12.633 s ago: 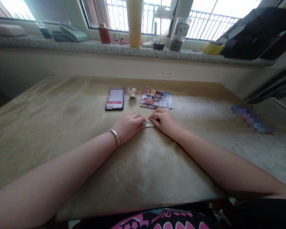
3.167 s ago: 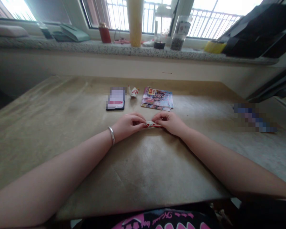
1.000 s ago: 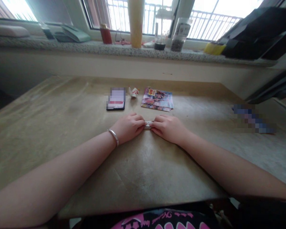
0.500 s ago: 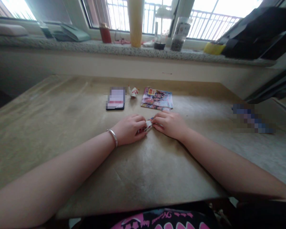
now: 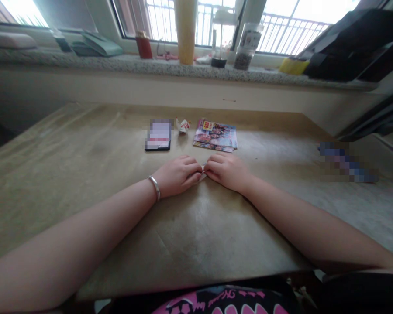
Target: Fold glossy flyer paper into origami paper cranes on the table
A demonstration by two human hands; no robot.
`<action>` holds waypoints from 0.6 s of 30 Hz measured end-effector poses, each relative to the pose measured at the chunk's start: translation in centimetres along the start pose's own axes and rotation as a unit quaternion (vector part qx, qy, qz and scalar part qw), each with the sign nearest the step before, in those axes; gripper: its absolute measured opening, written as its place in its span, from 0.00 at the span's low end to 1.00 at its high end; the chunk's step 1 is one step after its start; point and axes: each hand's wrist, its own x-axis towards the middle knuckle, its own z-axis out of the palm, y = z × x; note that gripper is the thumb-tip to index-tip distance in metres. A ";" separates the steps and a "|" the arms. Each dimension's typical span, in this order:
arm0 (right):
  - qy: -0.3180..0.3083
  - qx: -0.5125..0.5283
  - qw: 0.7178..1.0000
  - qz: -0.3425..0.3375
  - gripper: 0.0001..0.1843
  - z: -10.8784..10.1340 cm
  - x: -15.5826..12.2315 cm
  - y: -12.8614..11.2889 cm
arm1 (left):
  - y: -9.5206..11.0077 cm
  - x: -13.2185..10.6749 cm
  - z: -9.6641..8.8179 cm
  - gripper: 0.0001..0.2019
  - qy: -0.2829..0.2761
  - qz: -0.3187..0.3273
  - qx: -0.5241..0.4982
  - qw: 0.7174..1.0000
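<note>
My left hand (image 5: 179, 175), with a silver bangle at the wrist, is closed on a small piece of printed paper (image 5: 202, 175) at the middle of the table. My right hand (image 5: 227, 172) pinches the same paper from the other side, and the fingertips of both hands nearly meet. Most of the paper is hidden by the fingers; only a pale sliver shows between them. Just beyond the right hand lies a small stack of colourful printed sheets or booklets (image 5: 215, 134). Left of that stack sits a folded or crumpled white-and-red paper piece (image 5: 183, 126).
A phone (image 5: 158, 135) lies on the table (image 5: 118, 253) beyond my left hand. A blurred-out bluish object (image 5: 345, 161) rests at the right. Along the windowsill (image 5: 124, 64) stand a red bottle (image 5: 144, 45), a yellow cylinder (image 5: 185, 35), clear containers and a black bag (image 5: 353, 46).
My right hand has shifted slightly left, toward the left hand. The fingertips have closed in over the paper, so less of it shows.
</note>
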 end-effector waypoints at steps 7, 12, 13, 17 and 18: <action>-0.015 -0.062 0.997 -0.042 0.17 -0.5 0.0 -0.3 | -0.3 0.0 -0.1 0.14 0.001 0.034 0.056 0.998; -0.038 -0.038 0.996 -0.071 0.17 -1.0 -0.3 0.1 | -0.6 -0.3 -0.2 0.13 -0.003 0.047 0.072 0.996; -0.041 -0.031 0.996 -0.075 0.17 -1.1 -0.4 0.1 | -0.7 -0.3 -0.1 0.12 -0.004 0.046 0.071 0.996; -0.033 -0.015 0.997 -0.065 0.17 -1.1 -0.6 0.0 | -1.1 -0.4 0.1 0.13 0.000 0.039 0.054 0.998; -0.032 -0.015 0.998 -0.057 0.17 -1.1 -0.6 0.0 | -1.1 -0.5 0.2 0.13 0.000 0.039 0.048 0.998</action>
